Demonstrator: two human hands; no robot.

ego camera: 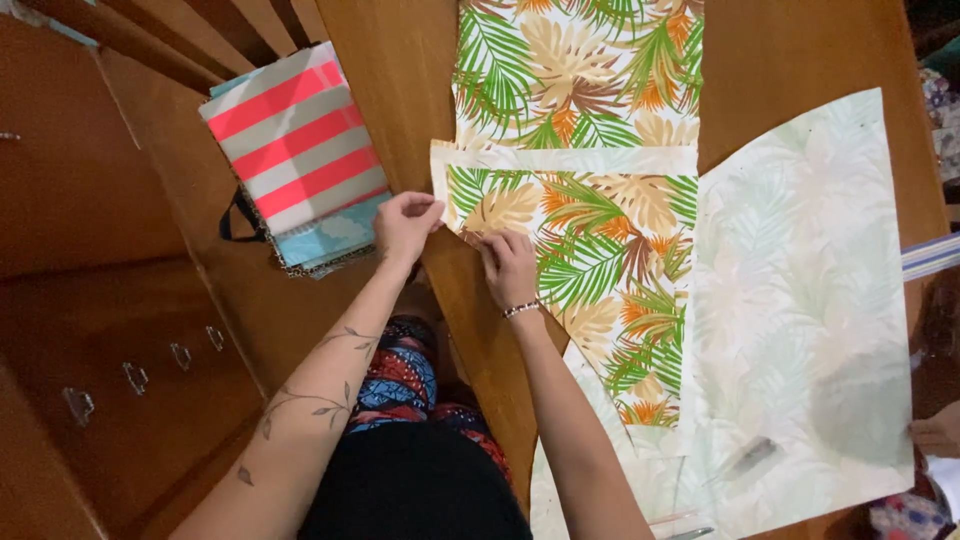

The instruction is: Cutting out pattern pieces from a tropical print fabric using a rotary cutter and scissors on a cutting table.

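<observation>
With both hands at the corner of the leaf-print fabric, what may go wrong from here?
1. The left hand and right hand pinch one corner of the leaf-print fabric; a pull might shift it off the pale fabric beside it.
2. That corner lies at the table edge, so it may slide off.
3. The striped bag sits close and could get bumped.

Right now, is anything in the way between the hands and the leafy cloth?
No. Both hands are already on it: the left hand pinches the corner of the leaf-print fabric, and the right hand presses its edge beside it. Nothing lies between them and the cloth.
</observation>
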